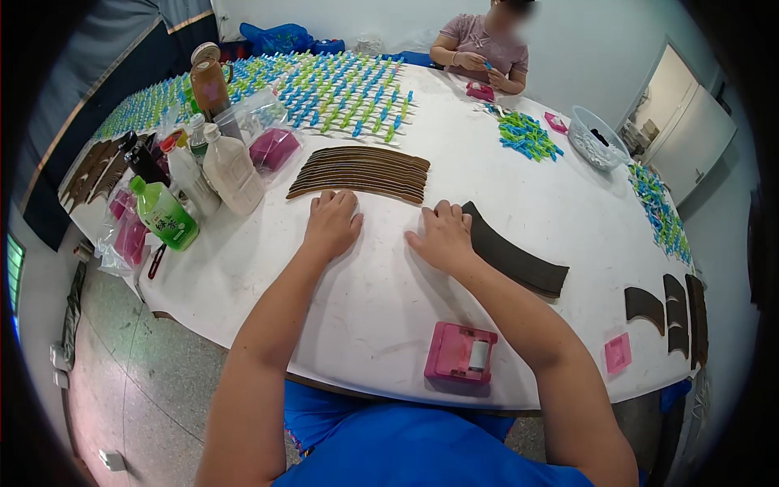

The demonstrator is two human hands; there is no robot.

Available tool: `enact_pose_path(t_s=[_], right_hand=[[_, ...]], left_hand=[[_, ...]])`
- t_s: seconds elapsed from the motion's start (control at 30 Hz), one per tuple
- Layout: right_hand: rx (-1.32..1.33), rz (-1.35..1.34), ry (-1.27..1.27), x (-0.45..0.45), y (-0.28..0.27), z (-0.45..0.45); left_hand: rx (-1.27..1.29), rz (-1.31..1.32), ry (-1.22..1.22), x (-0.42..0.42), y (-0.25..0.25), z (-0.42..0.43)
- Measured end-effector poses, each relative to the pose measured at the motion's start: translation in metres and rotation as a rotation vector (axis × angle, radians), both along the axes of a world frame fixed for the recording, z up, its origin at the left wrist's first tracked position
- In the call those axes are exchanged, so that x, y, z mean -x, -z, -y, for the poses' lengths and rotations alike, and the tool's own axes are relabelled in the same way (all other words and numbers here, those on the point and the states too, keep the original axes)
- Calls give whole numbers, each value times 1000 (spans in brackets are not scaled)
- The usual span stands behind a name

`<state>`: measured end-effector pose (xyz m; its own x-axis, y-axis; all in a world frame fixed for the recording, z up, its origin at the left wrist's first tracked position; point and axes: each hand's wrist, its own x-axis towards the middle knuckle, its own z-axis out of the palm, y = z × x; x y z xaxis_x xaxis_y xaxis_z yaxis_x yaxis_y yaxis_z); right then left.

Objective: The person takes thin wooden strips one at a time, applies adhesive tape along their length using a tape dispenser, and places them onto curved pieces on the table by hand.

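My left hand (333, 224) rests at the near edge of a row of overlapping brown curved strips (359, 172), its fingers bent and what they hold, if anything, hidden. To the right, my right hand (442, 235) lies with bent fingers beside the left end of a stack of dark curved pieces (515, 253). Whether its fingertips grip anything is not visible. A pink dispenser (461, 354) with a white roll stands near the table's front edge, below my right forearm.
Bottles (233, 169) and plastic bags stand on the left of the table (357, 284). Blue and green clips (324, 89) cover the back left, with a pile (526, 136) farther right. A person (485, 49) sits across. Dark pieces (645, 308) lie far right.
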<state>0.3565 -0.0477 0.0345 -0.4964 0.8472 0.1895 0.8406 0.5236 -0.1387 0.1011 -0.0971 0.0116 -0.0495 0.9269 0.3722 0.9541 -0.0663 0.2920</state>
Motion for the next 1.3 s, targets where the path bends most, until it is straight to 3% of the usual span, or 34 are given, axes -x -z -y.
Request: enact_pose_path(t_s=[0.23, 0.4, 0.47, 0.53, 1.07, 1.3], right_hand=[[-187, -306, -210, -114, -17, 37], [-210, -417, -30, -217, 6, 70], [-121, -526, 166, -240, 17, 87], [-176, -446, 144, -261, 27, 93], [-321, -360, 219, -272, 35, 95], [-430, -365, 224, -274, 37, 89]], left_hand=[[-63, -67, -213, 23, 14, 24], [-26, -50, -351, 41, 14, 39], [-2, -46, -360, 42, 12, 38], [57, -49, -390, 39, 9, 37], [141, -81, -390, 41, 6, 35], [-40, -128, -321, 39, 15, 41]])
